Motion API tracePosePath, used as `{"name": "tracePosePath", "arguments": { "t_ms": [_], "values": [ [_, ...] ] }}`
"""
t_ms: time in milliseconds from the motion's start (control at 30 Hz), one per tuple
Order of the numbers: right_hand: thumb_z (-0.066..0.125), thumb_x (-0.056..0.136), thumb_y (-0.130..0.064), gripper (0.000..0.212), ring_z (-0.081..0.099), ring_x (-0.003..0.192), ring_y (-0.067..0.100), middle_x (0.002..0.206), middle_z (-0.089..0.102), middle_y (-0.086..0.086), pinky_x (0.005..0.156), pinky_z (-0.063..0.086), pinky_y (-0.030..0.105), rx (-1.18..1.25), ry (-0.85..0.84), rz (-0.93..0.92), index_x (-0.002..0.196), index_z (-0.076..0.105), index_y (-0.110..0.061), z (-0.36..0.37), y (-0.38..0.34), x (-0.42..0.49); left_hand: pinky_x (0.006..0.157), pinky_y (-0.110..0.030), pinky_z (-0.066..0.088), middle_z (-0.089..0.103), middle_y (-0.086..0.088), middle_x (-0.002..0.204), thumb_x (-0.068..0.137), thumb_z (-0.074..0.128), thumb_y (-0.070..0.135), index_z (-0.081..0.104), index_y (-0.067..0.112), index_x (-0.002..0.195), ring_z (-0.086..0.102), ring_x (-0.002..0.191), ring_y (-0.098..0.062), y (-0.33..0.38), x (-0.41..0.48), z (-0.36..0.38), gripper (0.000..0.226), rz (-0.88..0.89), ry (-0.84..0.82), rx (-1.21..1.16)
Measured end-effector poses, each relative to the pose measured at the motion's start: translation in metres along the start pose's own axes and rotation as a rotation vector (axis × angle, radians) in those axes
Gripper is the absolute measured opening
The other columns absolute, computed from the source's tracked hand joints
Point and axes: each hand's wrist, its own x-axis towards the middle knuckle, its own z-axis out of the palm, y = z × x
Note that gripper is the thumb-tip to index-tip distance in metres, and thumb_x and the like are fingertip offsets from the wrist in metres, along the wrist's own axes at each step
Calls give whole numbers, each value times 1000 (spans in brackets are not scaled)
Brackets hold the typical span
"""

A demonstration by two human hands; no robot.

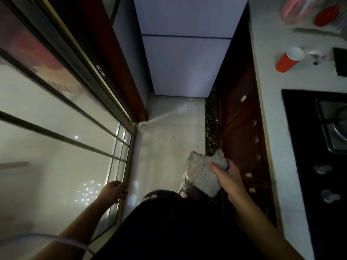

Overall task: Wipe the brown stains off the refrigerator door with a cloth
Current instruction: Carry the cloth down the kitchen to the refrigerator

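The pale refrigerator door (185, 64) stands straight ahead at the end of a narrow aisle, split by a dark seam; no brown stains show on it from here. My right hand (228, 175) is shut on a grey speckled cloth (203, 172), held low over the floor and well short of the refrigerator. My left hand (114, 191) rests against the edge of the glass door frame (128, 166) on the left, its fingers curled on the frame.
A glass sliding door (56, 128) lines the left side. Dark red cabinets (242, 128) run along the right under a white counter (270, 91) with a red cup (287, 60) and a black gas hob (323, 147). Pale floor tiles (169, 137) lie between.
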Motion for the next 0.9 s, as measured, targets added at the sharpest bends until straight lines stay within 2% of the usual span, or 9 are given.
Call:
{"name": "tracePosePath", "arguments": {
  "t_ms": [133,300,367,467,633,733,867,900],
  "values": [
    [80,89,-18,36,71,96,18,109,72,5,70,58,26,-37,-96,-54,120,63,-15,19,-74,51,54,-22,32,64,-17,78,97,51,10,62,2,85,57,60,-24,34,13,-11,18,-70,30,-64],
    [82,87,-23,44,70,98,16,111,71,1,76,58,32,-59,-155,-75,126,61,-18,44,-144,114,54,-22,31,63,-14,74,96,50,10,62,3,85,56,54,-22,90,48,-27,17,-113,55,-99],
    [83,86,-26,47,69,100,18,114,70,1,78,58,34,-77,-152,-71,128,61,-19,54,-166,140,54,-22,31,64,-13,73,96,50,11,62,4,85,57,54,-22,117,72,-33,17,-112,51,-91],
    [83,85,-25,45,69,97,17,111,70,2,72,56,31,-65,-114,-69,124,62,-18,69,-197,175,53,-20,31,64,-13,73,96,52,13,62,4,86,57,53,-21,170,113,-43,17,-90,30,-79],
    [80,88,-20,37,68,92,16,105,68,0,67,55,31,15,-6,-38,120,61,-18,87,-242,217,37,-16,35,62,-13,70,98,51,11,62,1,88,55,44,-18,278,181,-55,18,11,-46,-16],
    [81,88,-22,36,70,98,23,111,70,5,74,59,35,48,56,-22,119,63,-18,91,-267,234,39,-16,37,63,-12,68,98,50,10,63,0,94,54,47,-19,345,211,-59,16,90,-107,80],
    [80,89,-20,34,71,94,22,108,71,5,70,59,33,46,85,-58,118,65,-14,94,-305,250,47,-20,41,71,-21,87,99,48,16,67,-2,101,62,53,-14,426,231,-69,26,238,-124,124],
    [80,89,-20,34,70,93,20,108,70,5,69,58,33,42,83,-70,119,65,-13,95,-315,254,50,-22,44,72,-23,91,99,49,15,67,-3,100,64,58,-19,442,234,-72,27,285,-131,131]
  ]
}}
